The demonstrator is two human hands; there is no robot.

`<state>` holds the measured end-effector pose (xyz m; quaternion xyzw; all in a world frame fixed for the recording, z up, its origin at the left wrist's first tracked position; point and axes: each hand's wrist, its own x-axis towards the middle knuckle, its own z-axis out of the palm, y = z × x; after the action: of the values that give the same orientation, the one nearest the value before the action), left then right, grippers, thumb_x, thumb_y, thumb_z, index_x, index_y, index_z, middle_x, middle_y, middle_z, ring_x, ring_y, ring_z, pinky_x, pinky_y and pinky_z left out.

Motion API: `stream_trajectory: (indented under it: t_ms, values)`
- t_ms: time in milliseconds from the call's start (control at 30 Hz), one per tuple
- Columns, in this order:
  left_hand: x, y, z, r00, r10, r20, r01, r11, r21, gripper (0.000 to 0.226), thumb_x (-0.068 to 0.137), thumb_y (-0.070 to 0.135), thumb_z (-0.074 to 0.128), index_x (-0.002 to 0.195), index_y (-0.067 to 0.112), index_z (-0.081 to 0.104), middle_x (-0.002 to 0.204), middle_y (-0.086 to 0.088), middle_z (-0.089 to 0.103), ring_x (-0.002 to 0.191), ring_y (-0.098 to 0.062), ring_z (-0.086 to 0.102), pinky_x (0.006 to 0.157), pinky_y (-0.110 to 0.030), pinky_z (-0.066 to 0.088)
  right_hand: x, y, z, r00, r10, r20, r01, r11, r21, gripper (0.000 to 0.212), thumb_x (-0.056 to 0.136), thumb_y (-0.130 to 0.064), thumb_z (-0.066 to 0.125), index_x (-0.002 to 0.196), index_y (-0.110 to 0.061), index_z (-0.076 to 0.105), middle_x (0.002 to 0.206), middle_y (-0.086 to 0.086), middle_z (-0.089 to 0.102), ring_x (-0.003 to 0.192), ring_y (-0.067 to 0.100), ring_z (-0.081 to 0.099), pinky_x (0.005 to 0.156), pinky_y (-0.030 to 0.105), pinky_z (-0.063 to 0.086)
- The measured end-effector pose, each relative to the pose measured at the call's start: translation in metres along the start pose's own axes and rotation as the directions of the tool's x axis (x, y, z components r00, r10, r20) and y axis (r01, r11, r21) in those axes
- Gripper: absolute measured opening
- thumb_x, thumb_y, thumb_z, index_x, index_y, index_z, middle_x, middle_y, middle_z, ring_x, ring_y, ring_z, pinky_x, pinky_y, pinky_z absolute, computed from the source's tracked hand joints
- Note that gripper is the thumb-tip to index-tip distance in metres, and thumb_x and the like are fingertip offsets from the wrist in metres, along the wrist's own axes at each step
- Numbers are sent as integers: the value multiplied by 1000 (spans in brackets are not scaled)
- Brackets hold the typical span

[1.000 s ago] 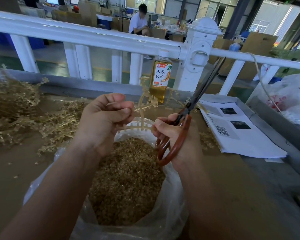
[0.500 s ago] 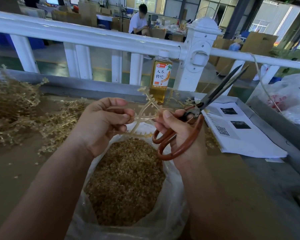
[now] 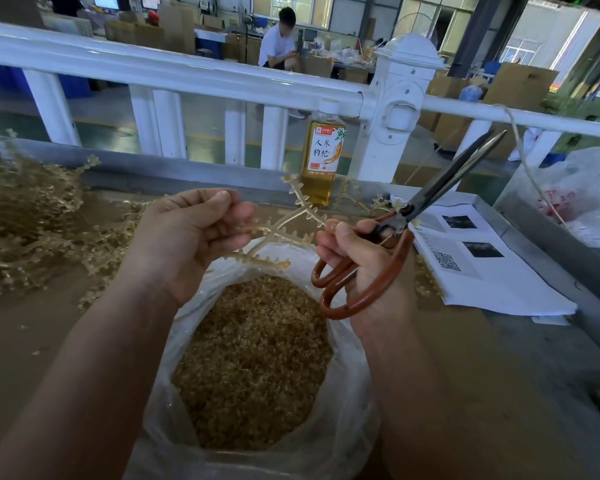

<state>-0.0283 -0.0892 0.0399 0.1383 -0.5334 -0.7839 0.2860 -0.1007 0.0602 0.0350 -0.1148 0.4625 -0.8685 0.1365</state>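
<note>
My left hand pinches a pale tan branched plastic sprue with small nubs along its arms, held above a clear plastic bag filled with small tan clipped pieces. My right hand grips brown-handled scissors; the dark blades point up and to the right, nearly closed, away from the sprue. Its thumb tip lies close to the sprue's right arm.
A heap of uncut sprues lies at the left. A bottle of amber drink stands by the white railing. Printed sheets lie at the right, with a plastic bag beyond. A person sits far behind.
The scissors have tilted from steeply upright to leaning right. The sprue has turned in my left hand from upright to spread flat between both hands.
</note>
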Motion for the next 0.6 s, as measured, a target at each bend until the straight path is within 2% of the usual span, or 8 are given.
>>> stream_trajectory:
  t_ms: [100, 267, 433, 600]
  values:
    - [-1, 2, 0, 1000, -11, 14, 11, 999, 33, 21, 93, 12, 47, 81, 7, 63, 66, -3, 72, 55, -12, 67, 45, -19, 51, 0, 1, 0, 1000, 5, -18, -5, 1000, -18, 22, 86, 11, 53, 81, -9, 46, 71, 10, 64, 55, 16, 67, 57, 24, 56]
    - [-1, 7, -1, 997, -58, 47, 56, 997, 55, 26, 96, 19, 43, 84, 8, 63, 72, -6, 73, 55, -18, 68, 44, -21, 51, 1, 1, -1, 999, 28, -41, -27, 999, 19, 22, 87, 11, 52, 82, -9, 46, 58, 2, 67, 54, 17, 68, 54, 24, 56]
    - [-2, 10, 0, 991, -101, 83, 96, 993, 62, 28, 97, 23, 40, 85, 10, 62, 73, -5, 73, 56, -18, 68, 46, -22, 53, 2, 2, -1, 998, 33, -54, -31, 999, 39, 21, 86, 12, 52, 86, -8, 47, 60, 3, 68, 55, 17, 68, 55, 25, 57]
    - [-2, 11, 0, 989, -111, 96, 106, 993, 50, 29, 98, 23, 38, 86, 10, 61, 71, -4, 72, 56, -17, 68, 47, -23, 53, 3, 2, -2, 997, 36, -69, -36, 999, 6, 19, 85, 9, 56, 87, -9, 48, 59, 3, 68, 56, 16, 68, 49, 22, 53]
